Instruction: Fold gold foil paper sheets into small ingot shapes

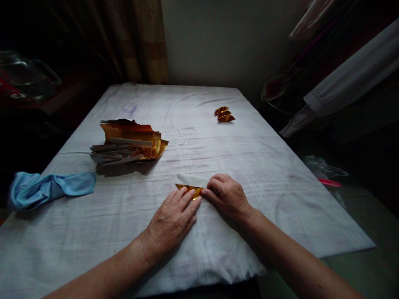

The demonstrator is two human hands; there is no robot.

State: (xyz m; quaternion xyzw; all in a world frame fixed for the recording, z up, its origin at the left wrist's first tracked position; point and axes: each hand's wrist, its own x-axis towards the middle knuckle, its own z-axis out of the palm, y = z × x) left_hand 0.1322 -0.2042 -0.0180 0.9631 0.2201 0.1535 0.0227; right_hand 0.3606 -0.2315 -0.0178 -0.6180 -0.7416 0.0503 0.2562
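Note:
A partly folded sheet of gold foil paper (pixel 191 180) lies on the white cloth near the front middle, its pale back facing up along the far side and gold showing along the near side. My left hand (pixel 174 216) rests flat on the gold near edge, fingers stretched out together. At the sheet's right end, my right hand (pixel 229 197) has its fingers curled, with thumb and fingers pinching the corner. The fingertips of both hands cover part of the paper.
A loose stack of gold paper sheets (pixel 134 143) stands at the left. Several small folded gold pieces (pixel 225 114) sit at the far right. A blue cloth (pixel 52 189) lies at the left edge. A glass jug (pixel 28 77) stands beyond the table, and white fabric (pixel 352 79) hangs right.

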